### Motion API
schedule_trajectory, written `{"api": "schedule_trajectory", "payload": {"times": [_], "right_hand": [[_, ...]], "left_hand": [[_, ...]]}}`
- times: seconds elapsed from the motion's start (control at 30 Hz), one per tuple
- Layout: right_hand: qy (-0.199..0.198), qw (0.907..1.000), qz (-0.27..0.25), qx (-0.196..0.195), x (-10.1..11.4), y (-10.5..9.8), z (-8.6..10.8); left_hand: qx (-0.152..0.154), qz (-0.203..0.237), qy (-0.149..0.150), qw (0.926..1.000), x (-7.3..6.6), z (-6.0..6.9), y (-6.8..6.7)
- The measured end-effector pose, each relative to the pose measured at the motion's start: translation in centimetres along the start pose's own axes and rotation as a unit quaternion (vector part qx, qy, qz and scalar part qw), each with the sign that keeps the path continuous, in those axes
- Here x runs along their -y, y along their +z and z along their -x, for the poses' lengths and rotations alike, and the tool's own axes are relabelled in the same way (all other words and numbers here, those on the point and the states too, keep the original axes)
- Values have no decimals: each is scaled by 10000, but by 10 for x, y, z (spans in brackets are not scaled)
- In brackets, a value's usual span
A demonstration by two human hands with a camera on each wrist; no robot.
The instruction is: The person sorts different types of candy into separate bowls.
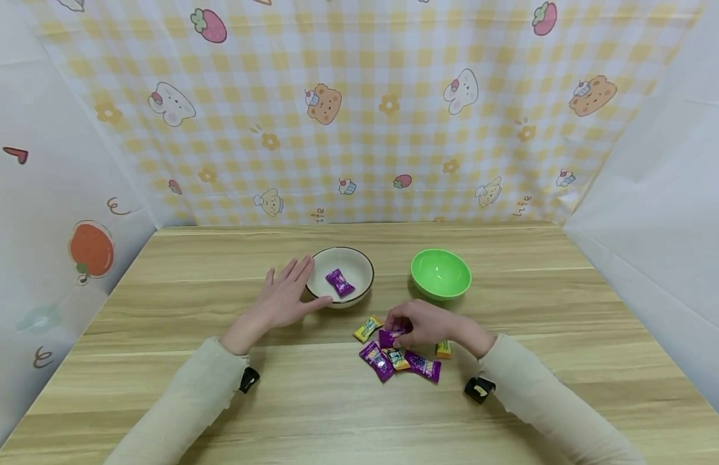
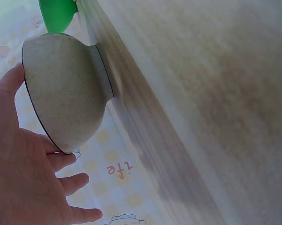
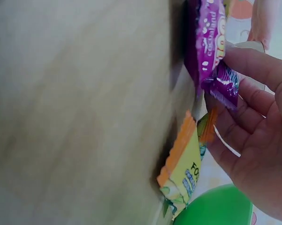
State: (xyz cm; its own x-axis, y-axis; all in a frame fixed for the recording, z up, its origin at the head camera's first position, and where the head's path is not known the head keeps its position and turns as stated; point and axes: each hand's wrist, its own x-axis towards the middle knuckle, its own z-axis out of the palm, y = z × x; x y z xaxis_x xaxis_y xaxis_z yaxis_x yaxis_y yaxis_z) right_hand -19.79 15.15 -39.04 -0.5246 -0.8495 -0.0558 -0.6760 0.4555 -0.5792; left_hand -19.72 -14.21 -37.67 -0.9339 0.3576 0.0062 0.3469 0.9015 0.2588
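Observation:
My left hand [image 1: 280,300] touches the rim of a cream bowl [image 1: 358,268] with a dark edge, thumb at its near side and fingers spread along its left. Inside that bowl lies one purple-wrapped candy [image 1: 340,283]. With curled fingers my right hand [image 1: 429,321] pinches another purple candy [image 1: 388,338] over a small pile. Around it lie a yellow candy [image 1: 367,329], a purple candy [image 1: 376,361], an orange-edged yellow candy [image 1: 396,358] and a further purple one [image 1: 423,367]. Partly under the right wrist is a yellow candy [image 1: 443,349]; the right wrist view shows its orange end.
A green bowl [image 1: 440,272] stands to the right of the cream bowl, just beyond my right hand. The wooden table [image 1: 312,413] ends at a checked cloth [image 1: 365,148] behind, with white cloth on both sides.

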Motion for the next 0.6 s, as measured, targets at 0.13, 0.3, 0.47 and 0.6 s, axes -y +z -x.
{"api": "schedule_trajectory", "payload": {"times": [0.13,0.3,0.47,0.6], "right_hand": [[-31,9996,-136,-256,-1,-4,3],[151,9974,-526,-466,1,-18,4],[347,9941,-781,-663,5,-33,3],[360,9917,-878,-870,9,-44,1]], "left_hand": [[18,-9,-5,10000,0,0,1],[10,40,-5,10000,0,0,0],[0,48,15,10000,0,0,0],[0,48,23,10000,0,0,-1]]}}
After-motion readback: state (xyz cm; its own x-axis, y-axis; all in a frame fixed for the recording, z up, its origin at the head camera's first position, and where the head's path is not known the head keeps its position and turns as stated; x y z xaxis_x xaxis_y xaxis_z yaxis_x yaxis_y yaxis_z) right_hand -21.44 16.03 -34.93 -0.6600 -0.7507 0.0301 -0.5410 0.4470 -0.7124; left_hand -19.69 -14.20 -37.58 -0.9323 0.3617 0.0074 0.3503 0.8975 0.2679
